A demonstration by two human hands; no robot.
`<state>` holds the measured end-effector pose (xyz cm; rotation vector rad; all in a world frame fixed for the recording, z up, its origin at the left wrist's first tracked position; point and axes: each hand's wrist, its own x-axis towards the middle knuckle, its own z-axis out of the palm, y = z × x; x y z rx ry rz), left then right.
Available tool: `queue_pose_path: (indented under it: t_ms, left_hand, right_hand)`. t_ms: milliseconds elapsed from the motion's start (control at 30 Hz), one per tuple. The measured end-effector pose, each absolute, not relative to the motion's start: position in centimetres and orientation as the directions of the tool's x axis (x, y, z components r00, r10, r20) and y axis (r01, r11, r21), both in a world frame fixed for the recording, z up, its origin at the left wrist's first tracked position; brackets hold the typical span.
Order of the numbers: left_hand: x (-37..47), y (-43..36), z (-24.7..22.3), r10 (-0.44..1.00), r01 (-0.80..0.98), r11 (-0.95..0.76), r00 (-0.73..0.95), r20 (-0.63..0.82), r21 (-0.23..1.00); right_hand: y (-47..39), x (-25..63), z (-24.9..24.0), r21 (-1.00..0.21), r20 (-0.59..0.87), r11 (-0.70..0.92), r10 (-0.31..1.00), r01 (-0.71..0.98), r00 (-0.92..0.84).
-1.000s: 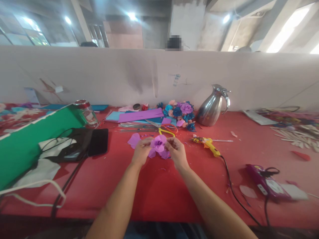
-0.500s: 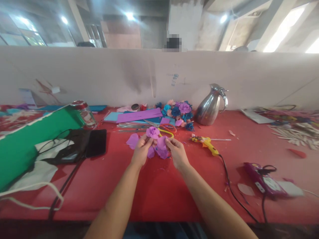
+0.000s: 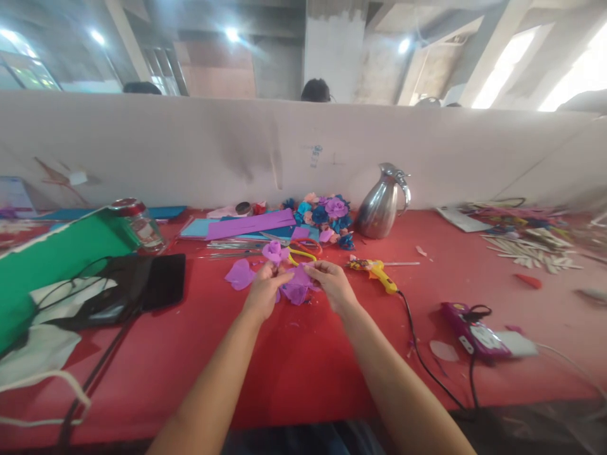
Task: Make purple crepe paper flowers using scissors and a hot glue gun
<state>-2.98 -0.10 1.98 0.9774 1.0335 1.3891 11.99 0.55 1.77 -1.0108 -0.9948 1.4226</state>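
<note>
My left hand [image 3: 262, 292] is closed on the base of a purple paper flower [image 3: 275, 251], whose curled bloom rises above the fingers. In my right hand [image 3: 334, 284], thumb and fingers pinch the edge of a purple paper petal [image 3: 300, 275]. That petal stretches toward my left thumb; whether the thumb grips it too I cannot tell. More purple petals lie on the red table, one loose petal [image 3: 239, 274] left of my left hand and a cluster [image 3: 296, 294] below the hands. Scissors with a yellow handle [image 3: 303, 255] lie just behind.
A yellow glue gun [image 3: 382, 276] with a black cord lies to the right, near a purple power strip [image 3: 477, 332]. Finished paper flowers [image 3: 327, 218] and a steel jug [image 3: 382, 205] stand behind. Left are a phone [image 3: 164, 281], a glass jar [image 3: 142, 227] and a green board [image 3: 85, 253].
The view has turned to the right, so everything sits further left. My right hand has come slightly nearer the left, and the pinched petal now lies flatter between them.
</note>
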Motion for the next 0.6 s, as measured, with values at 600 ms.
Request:
queue_pose_path:
  t_ms: [600]
  left_hand:
    - [1.3,0.2,1.9,0.976,-0.253,0.187,-0.061,-0.208,0.949]
  right_hand:
    - [-0.4,16.0,1.5,-0.998,-0.049,-0.060,0.971,-0.037,-0.234]
